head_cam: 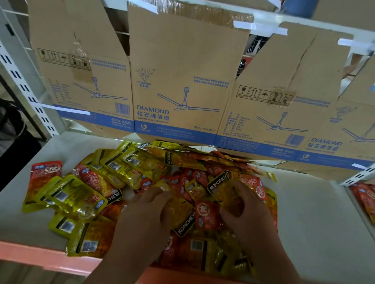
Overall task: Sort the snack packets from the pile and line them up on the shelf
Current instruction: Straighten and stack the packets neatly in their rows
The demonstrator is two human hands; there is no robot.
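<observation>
Reaching in from the front edge, both hands sit on the pile of yellow and red snack packets heaped in the middle of the shelf. The pile runs from the front edge almost to the back, where its far packets slip under the cardboard.

The right hand is on the right part of the pile, thumb and fingers curled around a yellow packet with a black KONCHEW band, held tilted above the packets beneath it. The left hand lies just beside it, nearer the middle, fingers bent down with their tips on another yellow pack; whether they pinch it or only touch it cannot be told.

At the pile's left side a red packet lies face up, overlapped by a yellow one at its lower corner. The shelf's right side and left rear corner show bare grey surface. Its front edge is an orange strip.

The cardboard is flattened box panels taped along the back, printed with blue ceiling fans and the word DIAMOND. Past the right edge, more red packs lie on the next shelf.
</observation>
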